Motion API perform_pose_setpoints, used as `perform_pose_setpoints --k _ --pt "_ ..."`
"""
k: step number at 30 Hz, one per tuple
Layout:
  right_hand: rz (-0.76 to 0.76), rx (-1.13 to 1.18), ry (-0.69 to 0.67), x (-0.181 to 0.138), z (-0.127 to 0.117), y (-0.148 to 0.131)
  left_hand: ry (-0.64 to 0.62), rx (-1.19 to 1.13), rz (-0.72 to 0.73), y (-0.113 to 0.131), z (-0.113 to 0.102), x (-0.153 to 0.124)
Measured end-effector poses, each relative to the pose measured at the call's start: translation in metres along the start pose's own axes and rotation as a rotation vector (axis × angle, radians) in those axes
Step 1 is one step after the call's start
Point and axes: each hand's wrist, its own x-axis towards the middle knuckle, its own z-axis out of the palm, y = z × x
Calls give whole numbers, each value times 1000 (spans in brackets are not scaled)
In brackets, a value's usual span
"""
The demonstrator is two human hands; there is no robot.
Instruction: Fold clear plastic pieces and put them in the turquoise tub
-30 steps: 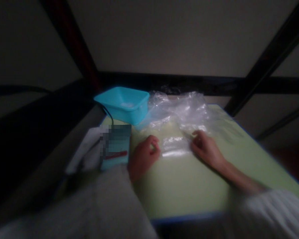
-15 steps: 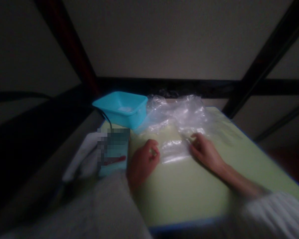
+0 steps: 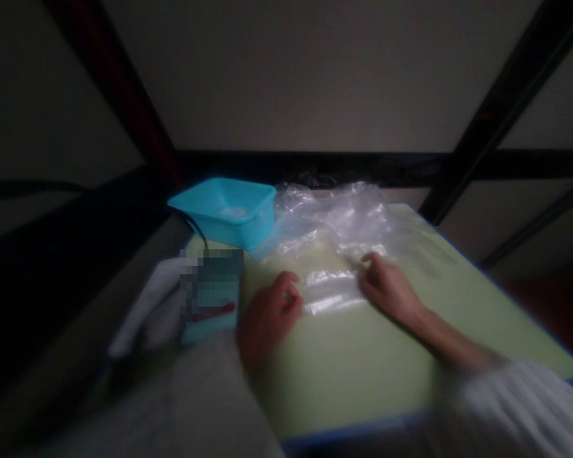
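Observation:
A clear plastic bag [image 3: 332,289] lies on the pale yellow-green table, its near edge stretched between my two hands. My left hand [image 3: 274,312] pinches the bag's left side with curled fingers. At the opposite side my right hand [image 3: 389,286] is closed on the bag, thumb against the bent fingers. Behind, more crumpled clear plastic [image 3: 358,213] spreads toward the wall, and I cannot tell whether it is one piece with the bag. The picture is dim and blurred, so the fingertips are hard to make out.
A turquoise plastic basin [image 3: 251,232] stands at the back left with something whitish inside. Nearer, a partly pixelated teal object [image 3: 207,331] carries a red stick-like thing [image 3: 214,311]. A white cloth-like item [image 3: 143,305] and a black cable [image 3: 198,229] lie at the left. The table has a blue edge [image 3: 363,429].
The whole view has shifted slightly, with things appearing a little further left. Both hands keep their places at the bag's two sides, and the left hand's fingers look slightly more closed.

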Motion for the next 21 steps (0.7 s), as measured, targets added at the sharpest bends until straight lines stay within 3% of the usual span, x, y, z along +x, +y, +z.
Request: perform_pose_setpoints --k 5,11,21 --pt "6 -46 10 2 2 10 12 13 7 -2 0 0" --pt "-120 38 -36 7 1 15 33 6 31 0 1 -1" --pt "-167 187 -187 11 -15 16 341 -78 68 11 -7 -8"
